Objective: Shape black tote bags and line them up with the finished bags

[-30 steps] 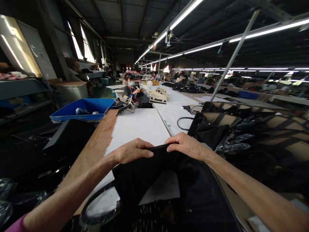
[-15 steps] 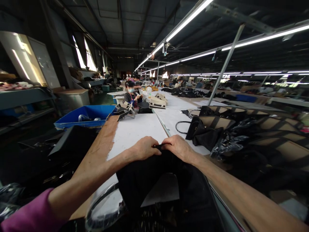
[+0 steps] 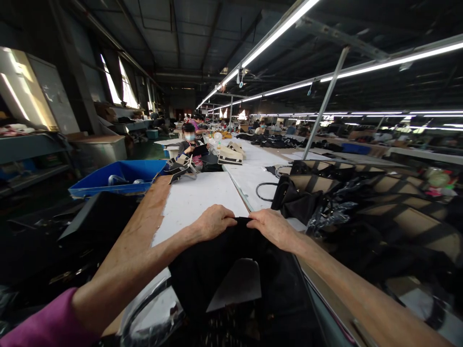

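While the fingers of both hands curl over the far top edge of the black bag, each hand is closed on that edge: left hand and right hand lie close together, fingertips nearly meeting at the middle. The bag lies on the near end of the white table top, mouth toward the wearer, a pale liner panel showing inside. A black handle loop curves out at lower left. No brand, label or writing is legible on bag or table.

Against half a second back: the hands remain together on the edge, at much the same spot; one second back they were set wider apart along it.

Right of the hands: a heap of black-and-tan bags. Left, beyond the table edge: a blue bin. Farther along the table a seated person works.
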Tool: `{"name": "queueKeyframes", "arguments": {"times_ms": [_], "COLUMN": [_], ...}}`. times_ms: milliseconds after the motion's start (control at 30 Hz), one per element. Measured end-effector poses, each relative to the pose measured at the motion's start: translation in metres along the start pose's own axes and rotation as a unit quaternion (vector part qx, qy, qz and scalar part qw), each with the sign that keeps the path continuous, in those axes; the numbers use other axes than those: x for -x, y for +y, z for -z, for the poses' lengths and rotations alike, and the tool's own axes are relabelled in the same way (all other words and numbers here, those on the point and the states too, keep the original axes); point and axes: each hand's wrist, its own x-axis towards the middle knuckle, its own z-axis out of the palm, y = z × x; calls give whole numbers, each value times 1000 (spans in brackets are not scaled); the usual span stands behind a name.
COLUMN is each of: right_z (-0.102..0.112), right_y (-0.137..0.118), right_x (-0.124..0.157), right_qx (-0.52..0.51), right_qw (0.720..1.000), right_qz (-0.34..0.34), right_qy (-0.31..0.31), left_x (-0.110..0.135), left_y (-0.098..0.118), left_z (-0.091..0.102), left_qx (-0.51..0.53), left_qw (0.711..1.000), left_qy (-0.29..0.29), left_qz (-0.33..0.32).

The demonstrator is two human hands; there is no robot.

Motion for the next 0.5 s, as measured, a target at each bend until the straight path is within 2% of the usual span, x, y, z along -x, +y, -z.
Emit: {"name": "queueKeyframes", "arguments": {"times_ms": [200, 500], "right_z": [-2, -1], "right_y": [-4, -1], "right_x": [-7, -5], "right_qx": [76, 38], "right_qw": [997, 999], "right_qz": [-29, -38], "right_qy": [8, -4], "left_x": [-6, -24], "left_y": [0, 6], "left_z": [1, -4], "left_qx": [-16, -78], "left_qw": [1000, 996], "left_qy": [-3, -2], "left_qz": [0, -41]}}
